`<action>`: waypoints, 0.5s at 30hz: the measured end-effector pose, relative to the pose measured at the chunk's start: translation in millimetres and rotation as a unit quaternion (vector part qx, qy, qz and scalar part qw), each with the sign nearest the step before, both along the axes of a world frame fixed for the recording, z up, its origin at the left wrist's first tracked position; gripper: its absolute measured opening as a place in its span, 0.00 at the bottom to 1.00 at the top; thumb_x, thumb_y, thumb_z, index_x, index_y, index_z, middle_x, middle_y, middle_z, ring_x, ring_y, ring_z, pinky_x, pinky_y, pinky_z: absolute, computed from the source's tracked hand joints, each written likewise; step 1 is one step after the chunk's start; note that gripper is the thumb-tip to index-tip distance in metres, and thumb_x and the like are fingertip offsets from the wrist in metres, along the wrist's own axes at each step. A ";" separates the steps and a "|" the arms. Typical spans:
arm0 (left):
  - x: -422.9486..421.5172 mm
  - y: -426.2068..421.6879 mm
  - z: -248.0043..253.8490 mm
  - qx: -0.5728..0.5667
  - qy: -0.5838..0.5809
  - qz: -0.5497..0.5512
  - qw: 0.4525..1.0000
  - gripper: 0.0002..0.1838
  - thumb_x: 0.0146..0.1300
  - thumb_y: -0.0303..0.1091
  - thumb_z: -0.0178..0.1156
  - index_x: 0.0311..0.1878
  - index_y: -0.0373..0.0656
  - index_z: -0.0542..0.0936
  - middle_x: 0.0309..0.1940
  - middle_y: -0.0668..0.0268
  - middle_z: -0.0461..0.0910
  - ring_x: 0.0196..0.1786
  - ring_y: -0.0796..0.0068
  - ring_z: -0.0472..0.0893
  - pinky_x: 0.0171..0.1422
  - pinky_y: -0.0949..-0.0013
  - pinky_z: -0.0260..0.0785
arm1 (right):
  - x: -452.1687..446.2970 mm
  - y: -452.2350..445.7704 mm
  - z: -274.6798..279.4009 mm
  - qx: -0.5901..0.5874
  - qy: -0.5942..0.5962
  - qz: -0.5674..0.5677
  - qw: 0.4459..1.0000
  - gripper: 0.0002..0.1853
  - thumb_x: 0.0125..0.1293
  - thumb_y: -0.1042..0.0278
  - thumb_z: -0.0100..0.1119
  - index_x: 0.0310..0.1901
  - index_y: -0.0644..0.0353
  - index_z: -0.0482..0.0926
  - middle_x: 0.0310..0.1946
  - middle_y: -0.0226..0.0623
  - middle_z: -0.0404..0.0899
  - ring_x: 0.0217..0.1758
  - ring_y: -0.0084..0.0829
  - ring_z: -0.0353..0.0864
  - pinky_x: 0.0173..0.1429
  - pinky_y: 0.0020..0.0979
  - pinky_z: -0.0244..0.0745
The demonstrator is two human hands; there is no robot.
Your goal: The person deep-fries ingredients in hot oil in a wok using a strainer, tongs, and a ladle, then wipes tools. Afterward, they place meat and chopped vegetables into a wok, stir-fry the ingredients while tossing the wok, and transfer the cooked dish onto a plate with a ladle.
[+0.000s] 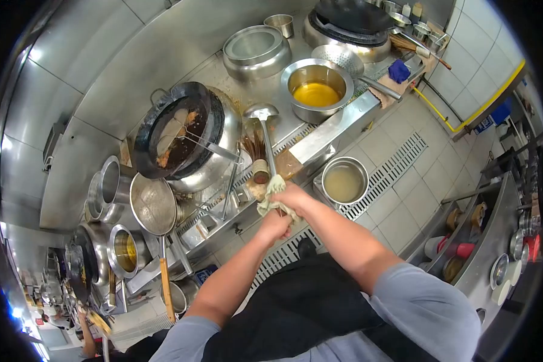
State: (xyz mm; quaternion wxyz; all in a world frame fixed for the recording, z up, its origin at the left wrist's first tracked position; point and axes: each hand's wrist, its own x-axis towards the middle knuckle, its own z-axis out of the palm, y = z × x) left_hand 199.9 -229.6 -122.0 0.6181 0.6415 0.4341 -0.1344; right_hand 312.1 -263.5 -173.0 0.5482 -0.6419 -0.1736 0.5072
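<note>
Restaurant kitchen: steel range, pale tiled floor crossed by a slotted drain.

Nearest: black apron, both forearms reaching forward, converging at the range's front edge. Left hand closed on the lower part of a pale cloth. Right hand closed on it just above, the two close together; some fingers hidden.

Ladle: handle runs into the cloth, so it is held through the wrap. How far down it goes inside, cannot tell. Long axis points away from the body, leaning slightly left; bowl at the far end, over the range. Right hand is the nearer to the bowl, left hand nearer the body.

Brush just left of the handle, bristles pointing away, roughly alongside it. Right of the hands, lower down, a pan of cloudy liquid.

Left: mesh strainer, wooden handle toward the body. Beyond, a black wok with dark liquid and browned bits; wire skimmer lying across it, handle toward the ladle.

Further: pot of amber liquid, beyond and right of the bowl; perforated scoop behind it. Farthest, a second wok on its burner.
</note>
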 end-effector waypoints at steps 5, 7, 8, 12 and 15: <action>-8.1 -9.3 19.0 -0.030 -0.011 0.062 0.998 0.09 0.59 0.32 0.54 0.38 0.38 0.70 0.17 0.65 0.72 0.16 0.74 0.72 0.19 0.72 0.64 | 71.0 30.1 32.3 -0.170 -0.321 -0.088 0.927 0.30 0.55 0.58 0.64 0.60 0.54 0.70 0.47 0.49 0.79 0.52 0.48 0.78 0.56 0.43 0.72; -11.6 -5.9 17.2 -0.020 -0.034 0.117 0.992 0.11 0.60 0.32 0.54 0.43 0.38 0.69 0.18 0.65 0.72 0.16 0.75 0.72 0.19 0.72 0.64 | 120.7 14.5 50.0 -0.149 -0.378 -0.164 0.899 0.28 0.54 0.66 0.61 0.59 0.57 0.70 0.51 0.48 0.77 0.54 0.47 0.76 0.58 0.44 0.70; -13.0 -3.1 12.8 -0.022 -0.029 0.122 0.992 0.11 0.60 0.32 0.54 0.43 0.38 0.69 0.18 0.65 0.72 0.16 0.75 0.72 0.19 0.72 0.64 | 152.4 10.6 18.4 -0.134 -0.542 -0.182 0.809 0.28 0.54 0.68 0.60 0.60 0.58 0.69 0.54 0.49 0.74 0.57 0.47 0.74 0.60 0.42 0.69; -19.1 3.2 -17.3 -0.030 -0.036 0.132 0.990 0.14 0.60 0.32 0.54 0.47 0.39 0.67 0.20 0.66 0.73 0.16 0.78 0.72 0.18 0.73 0.64 | 152.5 -4.0 -41.4 -0.162 -0.648 -0.111 0.736 0.28 0.56 0.62 0.58 0.60 0.59 0.70 0.63 0.47 0.67 0.65 0.45 0.66 0.72 0.40 0.55; -13.2 11.9 -18.6 -0.050 -0.038 0.142 0.988 0.17 0.61 0.32 0.54 0.52 0.39 0.66 0.22 0.66 0.74 0.17 0.79 0.71 0.20 0.74 0.64 | 87.7 -1.6 -29.7 -0.106 -0.617 -0.018 0.780 0.27 0.56 0.62 0.57 0.58 0.62 0.72 0.68 0.47 0.60 0.70 0.44 0.60 0.75 0.38 0.49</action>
